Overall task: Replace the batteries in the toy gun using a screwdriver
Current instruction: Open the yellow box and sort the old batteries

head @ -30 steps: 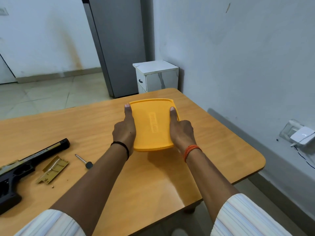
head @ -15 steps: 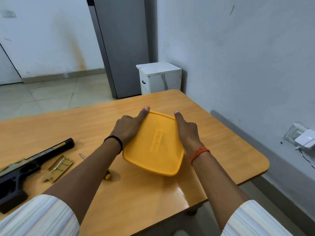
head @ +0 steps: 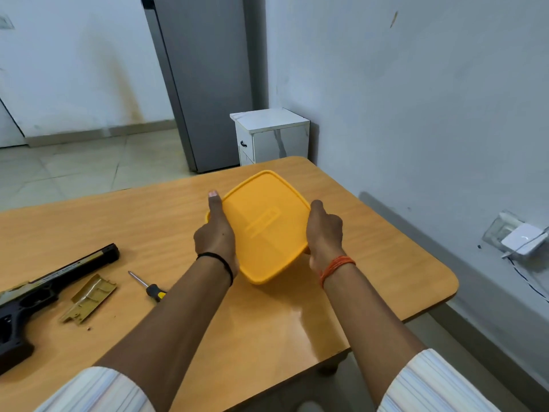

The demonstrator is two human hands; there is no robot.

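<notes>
At the far left edge of the table [head: 386, 263] we have the toy gun [head: 44, 286] lying on its side, barrel pointing toward the middle, its grip running out of view at the edge. Just beside it, to the right, lies the battery cover [head: 89, 297], off the gun and turned inner side up, with a tiny dark speck near it that may be the screw, though it is too small for us to be sure. Next along is the screwdriver [head: 147, 286], set down on the wood, its black-and-yellow handle partly hidden behind our left forearm.

So we judge the opening step done: the cover is unscrewed and removed, and the tool is put aside. We can see no batteries anywhere, old or new, and whether the compartment is emptied is hidden from us.

Further right, our left hand [head: 217, 236] grips the left side of a yellow box [head: 264, 227], thumb lying straight along its edge and fingers curled underneath. Our right hand [head: 325, 233] clasps the opposite side, fingers wrapped under the rim. The box is lifted and tilted above the table, its lid on.

We suppose the fresh batteries are inside. Left to do: open the box, fit the batteries, refit the cover and drive the screw.
</notes>
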